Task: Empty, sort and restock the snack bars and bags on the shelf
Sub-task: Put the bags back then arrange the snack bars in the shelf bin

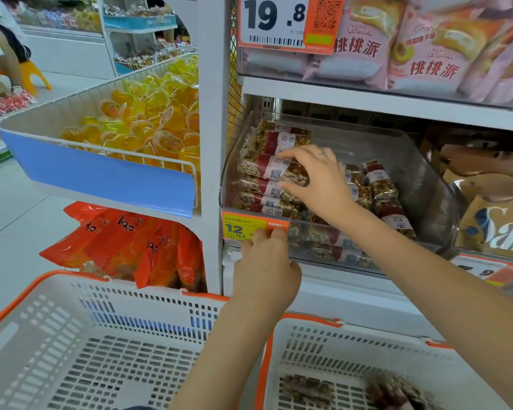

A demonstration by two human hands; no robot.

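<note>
Glossy clear-wrapped nut-and-seed snack bars with dark red label bands (274, 173) lie stacked in a clear plastic shelf bin (427, 184). The right hand (317, 176) reaches in, its grip closed on one bar between curled fingers and thumb. The left hand (267, 267) pinches the bin's orange price tag (249, 224), knuckles up.

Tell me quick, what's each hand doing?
Left hand: holds the front edge of the clear plastic shelf bin, by the orange-and-yellow price tag.
Right hand: grips a red-banded nut snack bar.
</note>
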